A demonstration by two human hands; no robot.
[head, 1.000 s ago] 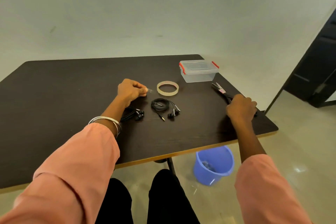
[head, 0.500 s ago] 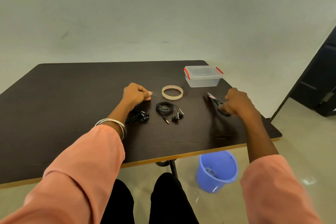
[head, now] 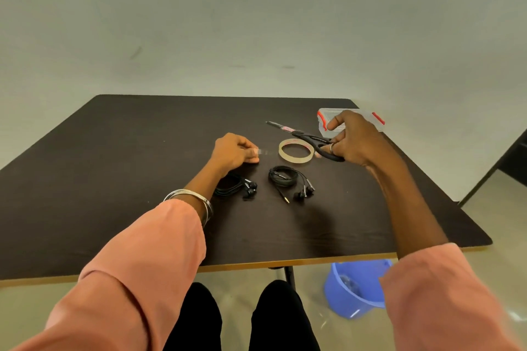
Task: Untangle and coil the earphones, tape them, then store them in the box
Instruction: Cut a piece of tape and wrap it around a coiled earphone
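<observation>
Two coiled black earphones lie on the dark table (head: 114,179): one coil (head: 285,177) in the middle, the other (head: 239,186) partly under my left wrist. My left hand (head: 235,151) pinches the free end of a clear tape strip (head: 266,152) that stretches to the tape roll (head: 295,151). My right hand (head: 353,139) grips black scissors (head: 302,135) by the handles, lifted above the roll, blades pointing left and away. The clear box with red clips (head: 379,120) stands at the far right, partly hidden behind my right hand, lid on.
A blue bucket (head: 356,288) stands on the floor under the table's near right edge. My knees show below the near edge. A dark door frame (head: 507,162) is at the far right.
My right hand picked the scissors up from the table's right side and carried them left and up, over the tape roll. My left hand kept pinching the tape end.
</observation>
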